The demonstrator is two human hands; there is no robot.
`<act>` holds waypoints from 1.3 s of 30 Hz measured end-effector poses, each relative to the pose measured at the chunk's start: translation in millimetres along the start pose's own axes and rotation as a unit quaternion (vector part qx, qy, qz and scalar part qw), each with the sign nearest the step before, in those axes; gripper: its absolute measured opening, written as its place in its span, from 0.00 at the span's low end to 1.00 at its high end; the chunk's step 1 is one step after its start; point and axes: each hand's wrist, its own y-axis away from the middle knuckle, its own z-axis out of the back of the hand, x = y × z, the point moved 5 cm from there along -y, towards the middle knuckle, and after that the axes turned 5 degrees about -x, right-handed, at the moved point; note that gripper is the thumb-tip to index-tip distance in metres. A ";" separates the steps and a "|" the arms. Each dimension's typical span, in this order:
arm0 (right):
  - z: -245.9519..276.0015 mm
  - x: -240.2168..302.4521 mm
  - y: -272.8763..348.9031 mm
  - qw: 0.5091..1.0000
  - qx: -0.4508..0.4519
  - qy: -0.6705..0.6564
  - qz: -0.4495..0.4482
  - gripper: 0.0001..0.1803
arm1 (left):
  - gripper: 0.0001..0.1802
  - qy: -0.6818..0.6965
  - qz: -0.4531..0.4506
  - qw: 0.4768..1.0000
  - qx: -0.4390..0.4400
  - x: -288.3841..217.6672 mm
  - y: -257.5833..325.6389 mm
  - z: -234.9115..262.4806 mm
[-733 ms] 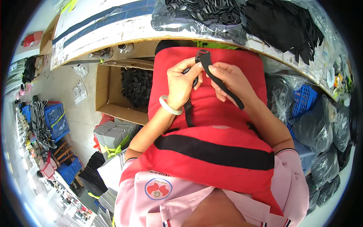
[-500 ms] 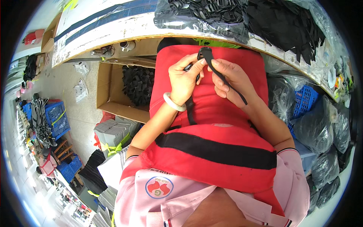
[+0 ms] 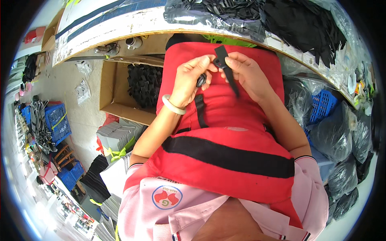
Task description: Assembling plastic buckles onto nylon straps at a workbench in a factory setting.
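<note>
Both of my hands are raised over the red apron (image 3: 225, 108) on my lap. A short black webbing strap (image 3: 229, 77) with a small black buckle (image 3: 219, 63) partway along it hangs between them. My right hand (image 3: 250, 75) pinches this strap by the buckle, and the strap's tail dangles below the fingers. My left hand (image 3: 192, 80), with a pale bangle at its wrist, has its thumb and forefinger closed at the buckle's left side. Another small black plastic piece (image 3: 201, 80) is curled in its lower fingers. A black strap (image 3: 200, 110) lies on the apron below.
On the white worktable (image 3: 144, 25) ahead lie a plastic bag of black buckles (image 3: 221, 14) and a heap of black straps (image 3: 303, 30). A cardboard box (image 3: 113, 105) of black pieces (image 3: 142, 85) stands left. Filled plastic bags (image 3: 333, 136) and a blue basket (image 3: 322, 105) crowd the right.
The strap has turned: its loop has opened out, and a flat end now points up while the tail hangs lower. My left hand has shifted slightly left and down.
</note>
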 end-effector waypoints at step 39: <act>-1.5 16.9 4.2 0.972 -0.026 0.148 0.182 0.06 | 0.09 -0.245 -0.231 0.939 0.073 -22.2 34.0 -12.8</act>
